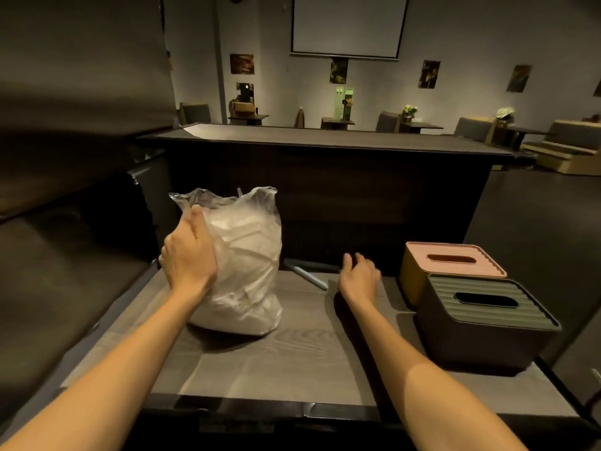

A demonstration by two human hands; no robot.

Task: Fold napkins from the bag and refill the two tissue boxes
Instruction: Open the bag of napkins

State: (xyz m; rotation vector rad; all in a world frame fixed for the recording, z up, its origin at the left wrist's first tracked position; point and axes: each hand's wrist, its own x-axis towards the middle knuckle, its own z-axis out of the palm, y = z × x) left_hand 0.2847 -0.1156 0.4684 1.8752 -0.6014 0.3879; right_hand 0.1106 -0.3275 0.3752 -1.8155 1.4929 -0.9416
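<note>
A clear plastic bag (250, 265) stuffed with white napkins stands upright on the grey wooden table (279, 362), left of centre. My left hand (190, 252) rests against the bag's left side, thumb up near its open top. My right hand (359, 275) hovers over the table to the right of the bag, fingers loosely bent, holding nothing. At the right stand two tissue boxes: a yellow one with a pink slotted lid (452, 262) behind, and a dark one with a green ribbed slotted lid (487, 320) in front. Both slots look dark.
A pale pen-like stick (309, 276) lies on the table between the bag and my right hand. A tall dark counter (325, 177) rises just behind the table. A dark bench sits at the left. Chairs and tables fill the room beyond.
</note>
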